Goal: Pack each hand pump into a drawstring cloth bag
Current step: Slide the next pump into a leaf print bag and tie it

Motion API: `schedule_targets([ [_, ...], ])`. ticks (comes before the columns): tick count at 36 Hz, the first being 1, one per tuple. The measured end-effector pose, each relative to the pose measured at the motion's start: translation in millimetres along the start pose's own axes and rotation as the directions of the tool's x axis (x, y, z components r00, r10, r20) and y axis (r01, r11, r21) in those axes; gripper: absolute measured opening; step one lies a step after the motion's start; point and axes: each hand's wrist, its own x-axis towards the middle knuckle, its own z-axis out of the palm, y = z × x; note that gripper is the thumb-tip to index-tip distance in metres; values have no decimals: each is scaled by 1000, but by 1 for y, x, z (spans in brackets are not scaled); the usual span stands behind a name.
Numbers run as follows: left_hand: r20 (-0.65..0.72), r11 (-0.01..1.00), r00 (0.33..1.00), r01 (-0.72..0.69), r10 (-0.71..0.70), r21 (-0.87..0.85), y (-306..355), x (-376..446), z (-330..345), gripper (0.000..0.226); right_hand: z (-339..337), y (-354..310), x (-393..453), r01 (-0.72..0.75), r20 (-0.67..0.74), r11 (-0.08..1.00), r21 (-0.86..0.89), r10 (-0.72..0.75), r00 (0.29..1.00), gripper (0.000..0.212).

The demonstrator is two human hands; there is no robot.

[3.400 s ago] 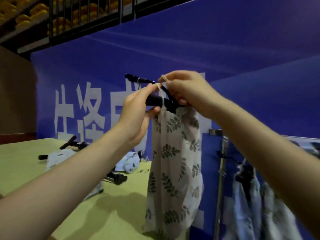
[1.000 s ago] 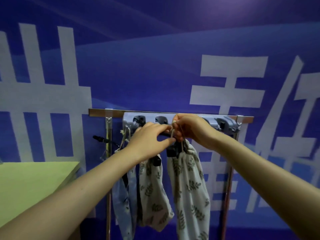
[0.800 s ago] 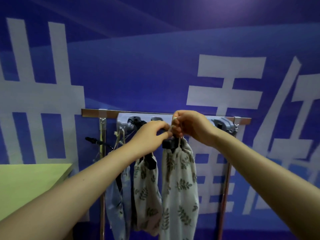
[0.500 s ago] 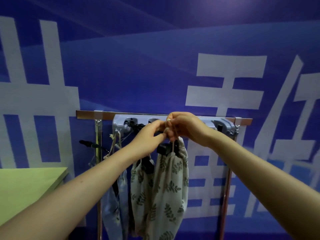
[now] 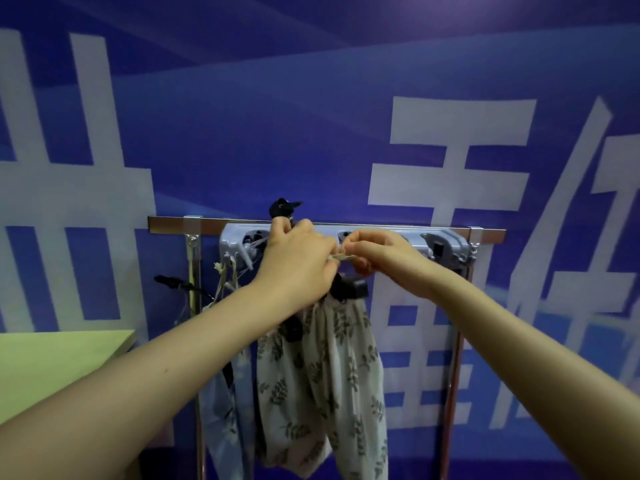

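Observation:
A white leaf-print drawstring bag (image 5: 349, 368) hangs below my hands in front of a grey hook rack (image 5: 443, 245). The black handle of a hand pump (image 5: 349, 287) sticks out of the bag's gathered mouth. My left hand (image 5: 294, 261) and my right hand (image 5: 377, 252) meet at the rack and pinch the bag's pale drawstring (image 5: 341, 258) between them. A black pump part (image 5: 282, 208) pokes up above my left fingers. Two more filled bags hang to the left: a leaf-print one (image 5: 277, 355) and a light blue one (image 5: 225, 403).
The hook rack is fixed to a metal rail (image 5: 485, 233) on chrome posts (image 5: 192, 271) in front of a blue wall banner. A black pump hose (image 5: 169, 280) juts out left of the post. A yellow-green table corner (image 5: 69, 355) lies at lower left.
I turned from the table to the rack, carrying the bagged pump. Over the last second my hands rose slightly to the rack's hooks, and the bag shifted right beneath them.

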Motion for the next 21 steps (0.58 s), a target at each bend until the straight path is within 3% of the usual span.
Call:
schedule_targets([
  [4,102,993,988,120,-118,-11,-17,14,13,21,7,11,9,-17,-79,994,-111,8,997,19],
  [9,256,996,963,71,-84,56,-11,17,35,23,19,29,20,-15,-157,998,-53,7,988,7],
  [14,114,999,993,5,-11,54,-16,11,45,19,22,39,20,70,-268,997,38,-57,962,8],
  [18,-16,1000,1000,6,-5,27,-21,6,49,17,26,40,23,138,-363,958,252,-39,931,18],
  [21,-15,998,999,43,-42,50,-24,11,51,19,25,37,31,124,-363,953,277,-16,931,19],
])
